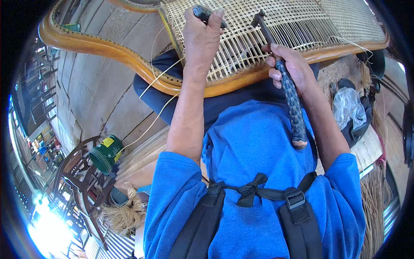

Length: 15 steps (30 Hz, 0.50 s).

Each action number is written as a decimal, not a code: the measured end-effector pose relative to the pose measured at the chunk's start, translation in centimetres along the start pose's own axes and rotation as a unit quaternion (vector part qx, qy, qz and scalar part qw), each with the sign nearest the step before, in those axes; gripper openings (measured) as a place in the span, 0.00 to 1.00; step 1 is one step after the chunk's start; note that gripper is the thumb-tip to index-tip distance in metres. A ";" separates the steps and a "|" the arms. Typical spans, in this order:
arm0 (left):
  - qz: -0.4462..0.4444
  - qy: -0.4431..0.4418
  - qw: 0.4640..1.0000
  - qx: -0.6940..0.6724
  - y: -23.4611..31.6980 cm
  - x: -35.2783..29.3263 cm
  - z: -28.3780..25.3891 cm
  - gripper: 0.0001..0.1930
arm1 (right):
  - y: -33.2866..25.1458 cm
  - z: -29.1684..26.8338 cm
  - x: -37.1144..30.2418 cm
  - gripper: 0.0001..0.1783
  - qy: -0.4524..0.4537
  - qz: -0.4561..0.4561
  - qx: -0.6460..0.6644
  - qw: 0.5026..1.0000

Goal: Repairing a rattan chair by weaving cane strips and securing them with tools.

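Observation:
A curved, varnished wooden frame (108,51) with a row of small holes lies across my lap. Woven cane webbing (246,36) fills part of it, with looser parallel strands near the front rail. My left hand (202,41) is closed around a short tool handle wrapped in black (202,13), above the webbing; its working end is hidden. In my right hand (291,67) is a small hammer (291,99), its long handle wrapped in dark tape. The hammer's metal head points away from me over the cane, and the butt end reaches back over my blue shirt.
Loose cane strands (148,125) trail from the frame on the left. A green bucket (103,155), dark wooden chair parts (82,185) and a bundle of fibre (123,216) stand at the lower left. On the right lie a clear plastic bag (348,108) and long cane strips (371,203).

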<state>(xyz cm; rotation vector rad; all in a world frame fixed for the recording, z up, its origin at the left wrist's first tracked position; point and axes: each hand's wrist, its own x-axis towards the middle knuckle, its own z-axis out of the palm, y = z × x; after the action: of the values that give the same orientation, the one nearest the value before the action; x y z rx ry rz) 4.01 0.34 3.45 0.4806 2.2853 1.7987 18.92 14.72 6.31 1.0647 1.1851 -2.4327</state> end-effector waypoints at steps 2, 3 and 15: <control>-0.001 0.002 1.000 0.000 -0.6 0.0 -0.2 0.21 | 0.1 0.0 0.0 0.18 0.000 0.001 -0.001 1.000; -0.002 0.004 1.000 0.001 -0.9 0.0 -0.3 0.21 | 0.2 0.0 0.0 0.18 0.000 0.003 -0.001 1.000; 0.051 0.000 0.989 0.139 -1.6 0.0 -0.5 0.18 | 1.0 0.1 1.8 0.17 -0.100 0.053 0.068 0.991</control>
<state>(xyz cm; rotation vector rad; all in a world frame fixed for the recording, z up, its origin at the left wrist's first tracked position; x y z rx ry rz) 3.68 -0.42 2.05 0.6529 2.5680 1.5238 18.10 14.15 4.49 0.8691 0.8897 -2.4976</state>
